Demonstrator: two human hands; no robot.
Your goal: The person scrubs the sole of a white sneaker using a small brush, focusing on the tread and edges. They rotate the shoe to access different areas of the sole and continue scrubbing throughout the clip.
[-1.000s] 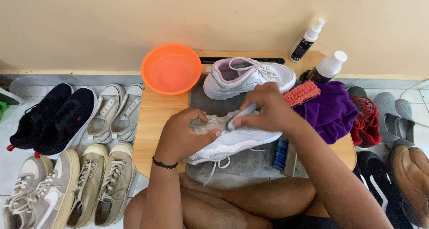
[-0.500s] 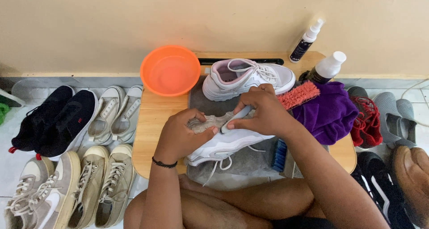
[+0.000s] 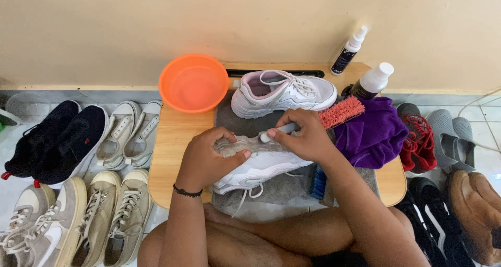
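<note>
White sneaker (image 3: 261, 168) lies sole-up on a grey mat (image 3: 284, 191) in the middle of the low wooden table (image 3: 172, 157). My left hand (image 3: 209, 160) is closed around its heel end. My right hand (image 3: 305, 136) grips a small white-handled brush (image 3: 276, 131) against the sole. I count one second white sneaker (image 3: 284, 92) upright behind it, one orange bowl (image 3: 193, 82), two bottles (image 3: 360, 63), one pink-bristled brush (image 3: 342, 112) and one purple cloth (image 3: 373, 134). Four pairs of shoes (image 3: 73, 168) sit on the tiled floor to the left; more shoes (image 3: 449, 157) sit to the right, partly cut off. A beige wall (image 3: 209, 22) stands behind the table.
</note>
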